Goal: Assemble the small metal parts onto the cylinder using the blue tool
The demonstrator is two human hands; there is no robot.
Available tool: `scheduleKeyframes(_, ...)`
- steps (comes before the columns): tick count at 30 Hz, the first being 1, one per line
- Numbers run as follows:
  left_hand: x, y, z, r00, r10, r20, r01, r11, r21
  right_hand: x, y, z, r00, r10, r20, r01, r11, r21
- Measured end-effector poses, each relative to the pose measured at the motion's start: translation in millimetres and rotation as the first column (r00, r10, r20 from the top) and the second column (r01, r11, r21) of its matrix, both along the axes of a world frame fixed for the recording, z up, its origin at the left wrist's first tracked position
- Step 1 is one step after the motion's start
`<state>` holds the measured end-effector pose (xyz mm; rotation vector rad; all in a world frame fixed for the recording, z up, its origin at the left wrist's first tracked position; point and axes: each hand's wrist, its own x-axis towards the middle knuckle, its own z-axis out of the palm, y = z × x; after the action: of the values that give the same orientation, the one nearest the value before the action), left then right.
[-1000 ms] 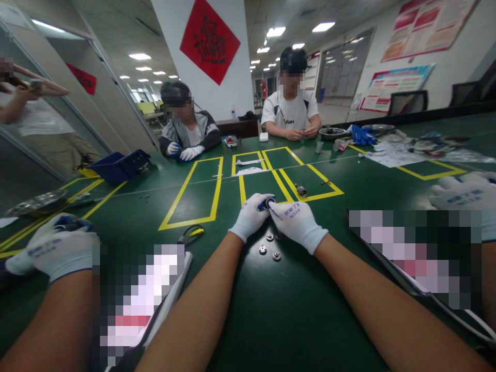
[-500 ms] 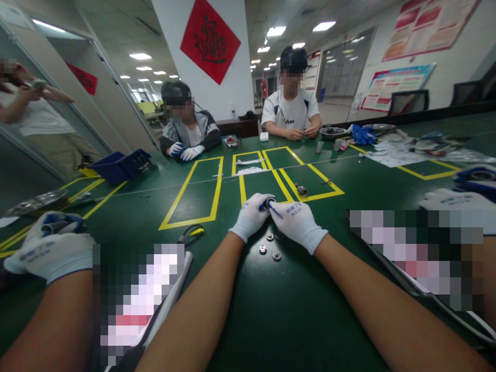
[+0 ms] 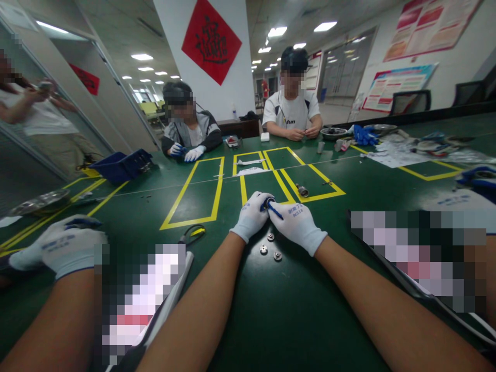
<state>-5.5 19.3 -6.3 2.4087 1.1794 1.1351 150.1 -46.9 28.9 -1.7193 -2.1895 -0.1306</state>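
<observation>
My left hand (image 3: 254, 213), in a white glove with blue fingertips, is closed on a small round metal part (image 3: 269, 203). My right hand (image 3: 296, 221), gloved the same way, touches this part from the right, its fingers pressed together on it. The two hands meet over the green table. Just below them lie three small metal discs: one (image 3: 270, 237) nearest the hands, one (image 3: 264, 250) at the left and one (image 3: 278, 256) lower right. Beyond my right hand, a metal cylinder (image 3: 303, 191) lies inside a yellow-taped frame.
Co-workers' gloved hands show at the left (image 3: 73, 245) and right (image 3: 453, 206). Two people sit across the green table (image 3: 287, 320). A blue bin (image 3: 122, 165) is at the back left, a black cable (image 3: 194, 233) near the left, and papers (image 3: 395, 150) at the back right.
My hands stay together on the metal part with barely any movement. The co-worker's hands at the left have shifted slightly to the right.
</observation>
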Motion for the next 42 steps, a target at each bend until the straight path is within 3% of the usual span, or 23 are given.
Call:
scheduleKeyframes(15, -1.7, 2.9, -3.6, 1.0, -0.022, 0.007, 0.022, 1.0, -0.003, 2.4, 2.7, -4.4, 0.995, 0.023, -0.097, -0.02, 0.999, 0.025)
scheduleKeyframes(42, -1.9, 0.9, 0.1, 1.0, -0.024, -0.016, 0.024, 1.0, 0.015, 4.1, 3.9, -4.5, 0.995, 0.027, -0.094, -0.025, 0.999, 0.026)
